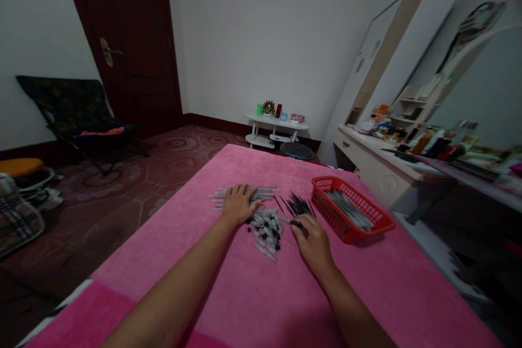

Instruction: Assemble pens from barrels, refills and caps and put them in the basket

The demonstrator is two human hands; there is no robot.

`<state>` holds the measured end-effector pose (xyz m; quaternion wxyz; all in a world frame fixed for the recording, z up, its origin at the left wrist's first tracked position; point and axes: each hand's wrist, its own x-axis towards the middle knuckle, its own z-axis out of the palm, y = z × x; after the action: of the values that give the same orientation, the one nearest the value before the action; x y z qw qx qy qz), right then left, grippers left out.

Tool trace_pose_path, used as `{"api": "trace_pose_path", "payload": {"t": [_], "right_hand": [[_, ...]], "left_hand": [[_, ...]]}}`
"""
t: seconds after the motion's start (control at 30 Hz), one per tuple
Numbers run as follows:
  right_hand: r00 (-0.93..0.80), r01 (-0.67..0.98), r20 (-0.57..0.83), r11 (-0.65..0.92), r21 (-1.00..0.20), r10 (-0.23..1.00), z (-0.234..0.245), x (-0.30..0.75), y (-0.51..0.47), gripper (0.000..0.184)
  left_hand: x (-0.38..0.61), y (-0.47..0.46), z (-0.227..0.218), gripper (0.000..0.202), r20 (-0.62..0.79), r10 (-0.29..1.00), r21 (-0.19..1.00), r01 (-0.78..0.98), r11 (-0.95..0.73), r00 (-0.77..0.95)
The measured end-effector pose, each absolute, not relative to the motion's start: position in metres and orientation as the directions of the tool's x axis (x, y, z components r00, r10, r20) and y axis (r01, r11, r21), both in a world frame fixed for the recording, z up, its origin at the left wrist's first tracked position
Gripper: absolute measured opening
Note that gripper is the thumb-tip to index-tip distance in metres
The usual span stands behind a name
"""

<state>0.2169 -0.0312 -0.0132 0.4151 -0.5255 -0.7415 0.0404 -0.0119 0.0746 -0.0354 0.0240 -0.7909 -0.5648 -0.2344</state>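
My left hand lies with its fingers spread over a row of pale, slender pen barrels. Just below it is a loose pile of whitish translucent pen caps mixed with small black plugs. To the right of this pile, my right hand is closed in a pinch at the cloth; a small piece shows at its fingertips, too blurred to name. Thin black refills lie in a bunch just beyond that hand. A red plastic basket on the right holds several long grey pens.
A pink cloth covers the work surface. Beyond its far edge stand a round dark stool and a small white shelf table. A cluttered dressing table is at right, a folding chair at left near a door.
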Motion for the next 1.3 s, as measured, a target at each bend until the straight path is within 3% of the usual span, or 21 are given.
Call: {"api": "trace_pose_path", "payload": {"t": [0.3, 0.53, 0.83, 1.07, 1.3], "right_hand": [[-0.184, 0.760, 0.530, 0.462, -0.456, 0.827, -0.016, 0.212, -0.032, 0.013], [-0.160, 0.753, 0.542, 0.457, -0.473, 0.825, -0.022, 0.216, -0.031, 0.014], [-0.049, 0.797, 0.610, 0.399, -0.454, 0.791, -0.030, 0.227, -0.027, 0.014], [0.085, 0.900, 0.608, 0.202, -0.387, 0.789, -0.030, 0.238, -0.030, 0.018], [0.199, 0.963, 0.527, -0.064, -0.263, 0.826, -0.029, 0.243, -0.034, 0.019]], "left_hand": [[-0.017, 0.079, -0.031, 0.056, 0.361, 0.898, 0.283, 0.888, -0.361, 0.251], [-0.065, 0.067, -0.022, 0.030, 0.538, 0.833, 0.413, 0.819, -0.398, 0.134], [-0.076, 0.041, -0.025, 0.017, 0.496, 0.842, 0.318, 0.858, -0.403, 0.212], [-0.061, 0.031, -0.022, 0.013, 0.490, 0.821, 0.249, 0.855, -0.455, 0.294], [-0.053, 0.020, -0.022, 0.017, 0.416, 0.877, 0.219, 0.910, -0.352, 0.239]]}}
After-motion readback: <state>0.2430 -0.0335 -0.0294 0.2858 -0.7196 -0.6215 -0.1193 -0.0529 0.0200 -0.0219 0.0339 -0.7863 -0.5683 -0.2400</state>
